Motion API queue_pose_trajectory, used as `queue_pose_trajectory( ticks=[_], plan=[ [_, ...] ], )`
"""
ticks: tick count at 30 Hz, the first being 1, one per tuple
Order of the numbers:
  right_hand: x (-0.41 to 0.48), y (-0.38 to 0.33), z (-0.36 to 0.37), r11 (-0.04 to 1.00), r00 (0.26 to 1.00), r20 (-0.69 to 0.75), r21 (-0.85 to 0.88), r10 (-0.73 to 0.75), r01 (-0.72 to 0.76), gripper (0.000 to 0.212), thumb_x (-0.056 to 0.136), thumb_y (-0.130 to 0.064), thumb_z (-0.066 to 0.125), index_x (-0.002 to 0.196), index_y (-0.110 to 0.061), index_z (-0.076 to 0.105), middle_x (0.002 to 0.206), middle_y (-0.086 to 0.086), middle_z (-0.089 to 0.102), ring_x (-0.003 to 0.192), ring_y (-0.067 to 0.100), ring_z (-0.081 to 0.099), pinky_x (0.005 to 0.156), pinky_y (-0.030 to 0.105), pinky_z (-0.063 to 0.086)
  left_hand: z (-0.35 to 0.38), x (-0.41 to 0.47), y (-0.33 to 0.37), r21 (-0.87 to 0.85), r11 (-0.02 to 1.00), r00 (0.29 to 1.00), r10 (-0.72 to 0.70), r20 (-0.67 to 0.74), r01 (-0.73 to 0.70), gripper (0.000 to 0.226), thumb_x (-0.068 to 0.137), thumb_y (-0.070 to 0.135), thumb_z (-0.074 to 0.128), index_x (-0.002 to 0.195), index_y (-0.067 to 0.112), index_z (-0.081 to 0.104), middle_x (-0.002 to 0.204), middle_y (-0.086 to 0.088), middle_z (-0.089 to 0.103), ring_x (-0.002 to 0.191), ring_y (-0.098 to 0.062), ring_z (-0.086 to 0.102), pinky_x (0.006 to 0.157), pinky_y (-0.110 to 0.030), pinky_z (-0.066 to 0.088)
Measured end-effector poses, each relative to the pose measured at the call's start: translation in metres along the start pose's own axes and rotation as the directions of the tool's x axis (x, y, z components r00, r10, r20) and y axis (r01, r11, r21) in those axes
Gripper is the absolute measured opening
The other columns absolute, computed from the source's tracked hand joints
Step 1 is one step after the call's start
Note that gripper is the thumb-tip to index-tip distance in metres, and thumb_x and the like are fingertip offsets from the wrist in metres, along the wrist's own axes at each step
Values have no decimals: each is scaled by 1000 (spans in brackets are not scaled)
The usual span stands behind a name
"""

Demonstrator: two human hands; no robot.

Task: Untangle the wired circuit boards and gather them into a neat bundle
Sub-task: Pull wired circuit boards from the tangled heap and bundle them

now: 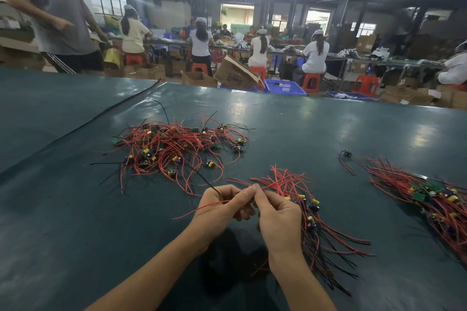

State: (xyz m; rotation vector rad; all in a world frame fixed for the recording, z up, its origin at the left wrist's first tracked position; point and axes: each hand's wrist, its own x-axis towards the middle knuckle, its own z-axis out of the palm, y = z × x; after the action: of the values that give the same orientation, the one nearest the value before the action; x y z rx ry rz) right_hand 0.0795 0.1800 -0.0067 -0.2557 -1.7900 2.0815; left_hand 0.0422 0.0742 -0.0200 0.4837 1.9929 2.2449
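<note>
Grips are meeting near the centre of my feed. I am watching the left grip [217,207] closing its fingers on a red wire [197,209] and a black wire [202,178]; the right grip [278,219] is pinching red wire too. The gathered bundle [316,212] is lying against it at 4 o'clock, the tangled pile [177,149] sitting at 11 o'clock on the desk [75,209].

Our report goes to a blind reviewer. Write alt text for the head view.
Left hand and right hand meet over a green table, the left pinching red and black wires, the right holding a bundle of wired boards. A tangled pile lies beyond, a second bundle at right; workers sit behind.
</note>
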Motion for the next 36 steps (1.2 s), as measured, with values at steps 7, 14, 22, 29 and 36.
queue_pose_trajectory(
  ticks=[7,14,22,29,36],
  plan=[
    [9,-4,-1,984,987,-82,131,136,-124,23,86,-21,74,64,-15,76,60,15,57,53,21,53,56,33,51,1,2,6,-36,999,1000,19,18,-18,29,74,39,68,60,14,67,55,-6,62,50,-15,57,55,-22,48],
    [23,-18,-20,939,973,-160,327,169,-109,22,86,-14,73,64,-12,75,52,-6,50,38,3,28,33,15,21,-5,3,14,-61,998,999,24,45,-21,32,73,37,67,61,7,62,54,-2,60,46,-11,51,50,-19,44],
    [31,-25,-34,914,952,-270,404,146,-25,22,87,-9,72,65,-14,74,52,-6,48,39,5,28,33,14,21,-5,3,14,-89,996,995,16,97,-7,38,80,32,72,47,18,59,57,0,61,47,-10,51,50,-20,44],
    [24,-22,-28,947,963,-263,320,56,32,32,87,-22,74,54,-23,72,51,-6,42,38,5,25,34,15,23,-12,3,15,-150,989,1000,-6,17,8,31,74,41,70,58,14,70,57,-6,62,49,-14,54,51,-20,46],
    [2,-2,1,994,993,52,-8,-108,109,29,91,-24,69,63,-22,77,38,-11,45,33,2,35,38,11,30,-5,2,10,-98,995,999,24,38,-20,27,75,39,68,62,15,72,57,-5,63,50,-13,55,53,-21,47]
  ],
)
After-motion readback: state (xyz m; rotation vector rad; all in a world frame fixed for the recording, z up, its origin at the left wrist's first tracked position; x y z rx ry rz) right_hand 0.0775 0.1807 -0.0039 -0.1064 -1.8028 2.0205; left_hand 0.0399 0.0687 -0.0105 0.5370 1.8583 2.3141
